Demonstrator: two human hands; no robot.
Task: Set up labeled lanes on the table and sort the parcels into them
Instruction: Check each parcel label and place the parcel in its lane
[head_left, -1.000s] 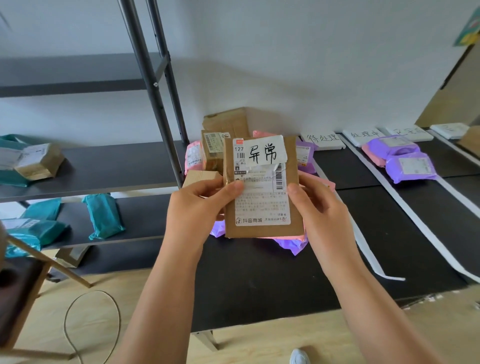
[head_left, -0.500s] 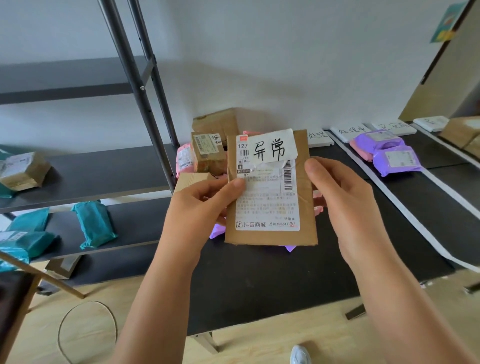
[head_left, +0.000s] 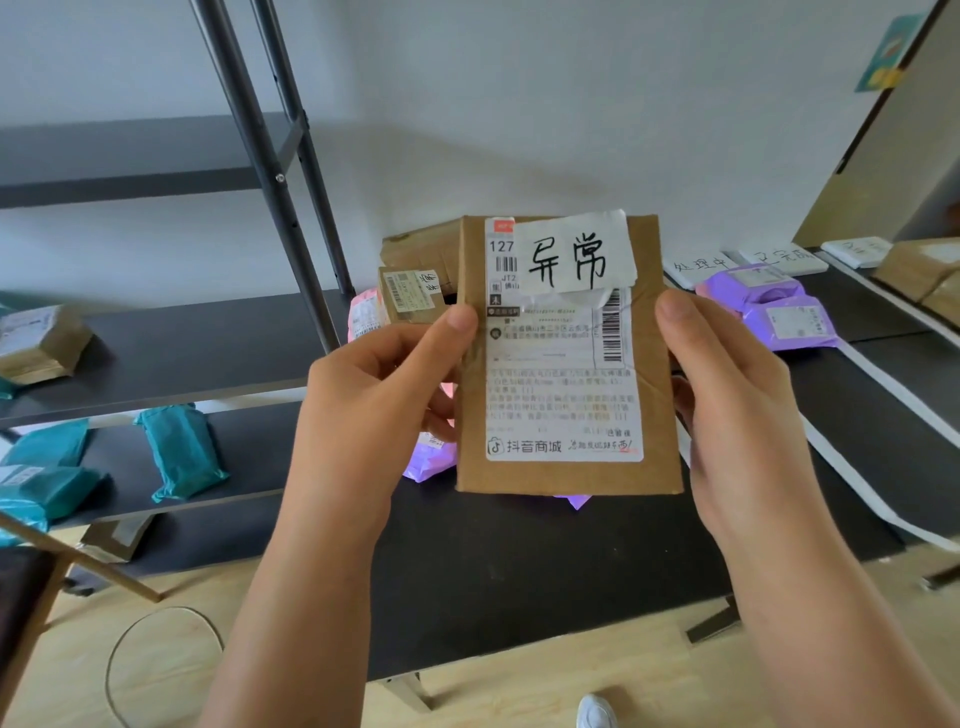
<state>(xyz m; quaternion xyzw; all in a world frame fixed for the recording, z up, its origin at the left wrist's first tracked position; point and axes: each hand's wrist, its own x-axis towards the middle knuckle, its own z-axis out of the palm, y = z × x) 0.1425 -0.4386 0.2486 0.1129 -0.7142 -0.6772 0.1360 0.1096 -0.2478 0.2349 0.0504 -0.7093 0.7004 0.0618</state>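
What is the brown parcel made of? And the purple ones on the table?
The brown parcel looks like matte cardboard: flat and stiff, with creases and sharp edges. The purple parcels seem to be soft plastic mailer bags: smooth, slightly shiny, puffy and wrinkled.

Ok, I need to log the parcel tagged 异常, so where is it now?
In the head view the brown parcel is held up at centre, above the table, between the left hand and right hand.
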